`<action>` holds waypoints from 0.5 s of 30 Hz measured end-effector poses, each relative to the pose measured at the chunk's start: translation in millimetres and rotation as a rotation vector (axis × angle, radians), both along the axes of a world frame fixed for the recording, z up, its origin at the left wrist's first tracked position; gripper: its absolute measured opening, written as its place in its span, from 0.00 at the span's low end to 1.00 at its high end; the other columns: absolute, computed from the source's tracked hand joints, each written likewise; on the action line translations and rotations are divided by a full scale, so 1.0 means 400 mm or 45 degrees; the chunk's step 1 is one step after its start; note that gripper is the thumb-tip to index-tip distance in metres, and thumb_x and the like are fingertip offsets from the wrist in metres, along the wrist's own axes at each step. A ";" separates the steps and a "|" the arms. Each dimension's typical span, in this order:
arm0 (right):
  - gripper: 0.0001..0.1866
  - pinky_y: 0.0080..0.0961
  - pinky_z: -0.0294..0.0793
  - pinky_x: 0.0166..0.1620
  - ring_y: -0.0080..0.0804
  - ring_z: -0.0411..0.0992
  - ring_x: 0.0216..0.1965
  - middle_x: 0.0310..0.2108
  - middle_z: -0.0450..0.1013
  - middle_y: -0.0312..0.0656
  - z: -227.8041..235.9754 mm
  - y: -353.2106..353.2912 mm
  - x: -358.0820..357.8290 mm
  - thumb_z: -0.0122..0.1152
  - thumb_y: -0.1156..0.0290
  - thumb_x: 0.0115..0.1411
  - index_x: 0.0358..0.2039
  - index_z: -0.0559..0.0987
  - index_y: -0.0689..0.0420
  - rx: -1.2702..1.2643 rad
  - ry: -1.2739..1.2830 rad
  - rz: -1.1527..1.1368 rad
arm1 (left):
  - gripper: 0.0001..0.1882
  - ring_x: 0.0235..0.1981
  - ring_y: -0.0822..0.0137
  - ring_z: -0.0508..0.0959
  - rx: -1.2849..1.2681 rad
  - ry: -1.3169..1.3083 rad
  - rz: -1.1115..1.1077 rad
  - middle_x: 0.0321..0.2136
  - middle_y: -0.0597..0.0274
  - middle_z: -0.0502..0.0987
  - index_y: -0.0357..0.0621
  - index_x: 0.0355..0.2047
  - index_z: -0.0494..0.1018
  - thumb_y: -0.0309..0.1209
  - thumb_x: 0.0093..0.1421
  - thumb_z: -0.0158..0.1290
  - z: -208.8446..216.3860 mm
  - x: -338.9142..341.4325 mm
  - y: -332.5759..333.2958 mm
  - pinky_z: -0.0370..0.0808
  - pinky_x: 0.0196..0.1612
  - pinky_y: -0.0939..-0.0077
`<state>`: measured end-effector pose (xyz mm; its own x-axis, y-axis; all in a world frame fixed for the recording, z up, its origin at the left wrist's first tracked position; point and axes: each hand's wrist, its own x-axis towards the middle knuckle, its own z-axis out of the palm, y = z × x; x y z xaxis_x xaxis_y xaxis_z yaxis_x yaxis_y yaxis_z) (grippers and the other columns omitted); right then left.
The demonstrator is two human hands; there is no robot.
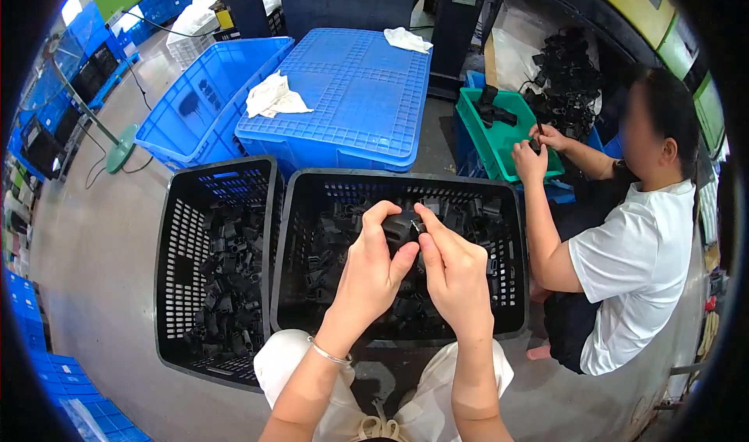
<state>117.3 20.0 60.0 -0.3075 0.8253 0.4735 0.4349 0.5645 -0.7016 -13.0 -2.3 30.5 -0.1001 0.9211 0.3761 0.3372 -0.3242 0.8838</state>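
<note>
My left hand [370, 266] grips a small black molded plastic part [399, 228] between thumb and fingers. Close against it, my right hand [456, 274] pinches a small tool [417, 226] with a shiny metal tip that meets the part's right side. Most of this tool is hidden by my fingers, so its exact kind does not show. Both hands are above a black perforated crate [282, 286] that holds many similar black parts. To its left stands a second black crate [165, 286], also filled with such parts.
A blue lidded bin [343, 91] with white cloths [275, 97] on top stands beyond the crates, beside an open blue bin [183, 122]. At right, a co-worker [640, 239] handles a small black piece over a green tray [499, 142]. Black parts [566, 67] are heaped behind.
</note>
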 end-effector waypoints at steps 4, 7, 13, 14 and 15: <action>0.16 0.35 0.74 0.30 0.49 0.75 0.28 0.30 0.75 0.54 -0.006 0.005 0.003 0.53 0.76 0.60 0.48 0.72 0.67 0.031 -0.032 0.006 | 0.23 0.30 0.45 0.76 -0.004 0.013 0.009 0.32 0.44 0.72 0.40 0.51 0.55 0.38 0.62 0.50 -0.004 0.000 0.002 0.73 0.32 0.61; 0.16 0.35 0.74 0.30 0.49 0.75 0.27 0.30 0.74 0.54 -0.005 0.003 0.003 0.53 0.75 0.60 0.49 0.72 0.67 0.001 -0.099 0.001 | 0.23 0.30 0.44 0.76 -0.035 0.024 0.012 0.32 0.44 0.72 0.40 0.51 0.55 0.38 0.62 0.50 -0.001 -0.002 0.001 0.72 0.32 0.61; 0.16 0.22 0.68 0.24 0.34 0.72 0.19 0.23 0.73 0.47 -0.020 0.007 0.000 0.54 0.75 0.59 0.48 0.73 0.67 -0.170 0.116 0.038 | 0.22 0.28 0.57 0.75 -0.023 -0.157 -0.060 0.29 0.51 0.72 0.41 0.51 0.55 0.37 0.62 0.47 -0.009 -0.011 0.010 0.71 0.33 0.69; 0.15 0.18 0.63 0.23 0.25 0.67 0.18 0.20 0.70 0.40 -0.020 0.010 0.009 0.57 0.74 0.57 0.44 0.75 0.66 -0.458 0.436 0.084 | 0.21 0.26 0.63 0.74 -0.042 -0.306 -0.115 0.28 0.53 0.71 0.41 0.51 0.55 0.37 0.63 0.46 -0.009 -0.011 0.013 0.70 0.32 0.73; 0.14 0.14 0.58 0.22 0.17 0.61 0.17 0.17 0.66 0.34 -0.018 0.011 0.015 0.60 0.73 0.54 0.41 0.76 0.65 -0.745 0.756 0.129 | 0.22 0.30 0.68 0.70 -0.138 -0.377 -0.172 0.31 0.56 0.69 0.41 0.50 0.56 0.42 0.62 0.43 -0.017 -0.011 0.012 0.67 0.38 0.77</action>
<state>123.3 24.6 52.9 -0.2280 0.9700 0.0842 -0.1323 0.0548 -0.9897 -17.5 2.6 23.5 -0.0648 0.9666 0.2480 0.0216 -0.2471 0.9687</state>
